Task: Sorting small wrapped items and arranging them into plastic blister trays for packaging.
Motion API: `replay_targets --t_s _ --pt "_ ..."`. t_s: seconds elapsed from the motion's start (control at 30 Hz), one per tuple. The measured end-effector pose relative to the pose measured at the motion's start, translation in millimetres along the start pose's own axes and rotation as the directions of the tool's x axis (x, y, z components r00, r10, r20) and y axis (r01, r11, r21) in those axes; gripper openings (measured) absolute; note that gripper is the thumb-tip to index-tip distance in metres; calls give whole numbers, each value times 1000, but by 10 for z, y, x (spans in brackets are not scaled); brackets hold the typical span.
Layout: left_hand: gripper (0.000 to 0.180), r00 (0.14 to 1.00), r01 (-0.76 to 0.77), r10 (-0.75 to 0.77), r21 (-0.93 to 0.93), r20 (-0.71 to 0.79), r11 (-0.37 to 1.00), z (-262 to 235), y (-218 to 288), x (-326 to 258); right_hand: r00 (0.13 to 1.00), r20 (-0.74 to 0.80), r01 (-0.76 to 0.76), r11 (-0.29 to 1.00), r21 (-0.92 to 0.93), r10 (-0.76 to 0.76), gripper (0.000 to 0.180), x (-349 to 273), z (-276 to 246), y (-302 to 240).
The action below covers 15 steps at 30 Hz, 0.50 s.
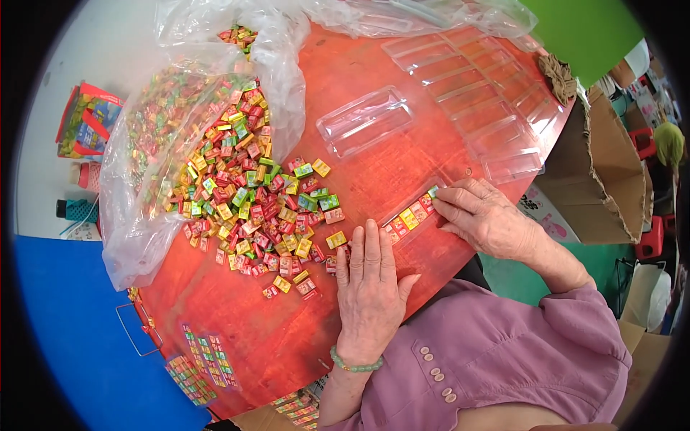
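A clear plastic tray (417, 213) lies on the red table in front of me, with a row of small red, yellow and green boxes in it. At the row's right end, the bent fingers of my right hand (483, 218) close about a small green box (433, 192). My left hand (372, 291) rests palm down, fingers stretched out, with its fingertips by the row's left end. Beside those fingers lies a loose yellow box (336, 240). A heap of the same small boxes (251, 208) spreads out to the left.
The heap spills from a large clear plastic bag (136, 248). Another clear tray (365, 122) lies beyond my hands, with several more trays (474, 93) at the far right. Filled packs (190, 379) lie at the near left edge of the table (287, 345). A cardboard box (607, 165) stands right.
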<state>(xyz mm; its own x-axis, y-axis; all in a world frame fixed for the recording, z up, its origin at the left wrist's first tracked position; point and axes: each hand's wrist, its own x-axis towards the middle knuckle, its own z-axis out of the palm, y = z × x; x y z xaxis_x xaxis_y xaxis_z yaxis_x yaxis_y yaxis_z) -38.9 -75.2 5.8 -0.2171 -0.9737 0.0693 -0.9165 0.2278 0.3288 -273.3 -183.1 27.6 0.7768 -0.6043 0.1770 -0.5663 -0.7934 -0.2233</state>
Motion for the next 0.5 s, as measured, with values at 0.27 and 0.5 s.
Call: replay_targets --t_s 0.27,0.5 --pt "88 1000 -1 1 40 3 999 -24 1 2 999 -30 -41 999 2 41 45 -46 39 -60" --pt "67 989 -67 59 -49 -134 997 46 41 147 999 -14 -30 999 -14 30 43 -73 -2 -179"
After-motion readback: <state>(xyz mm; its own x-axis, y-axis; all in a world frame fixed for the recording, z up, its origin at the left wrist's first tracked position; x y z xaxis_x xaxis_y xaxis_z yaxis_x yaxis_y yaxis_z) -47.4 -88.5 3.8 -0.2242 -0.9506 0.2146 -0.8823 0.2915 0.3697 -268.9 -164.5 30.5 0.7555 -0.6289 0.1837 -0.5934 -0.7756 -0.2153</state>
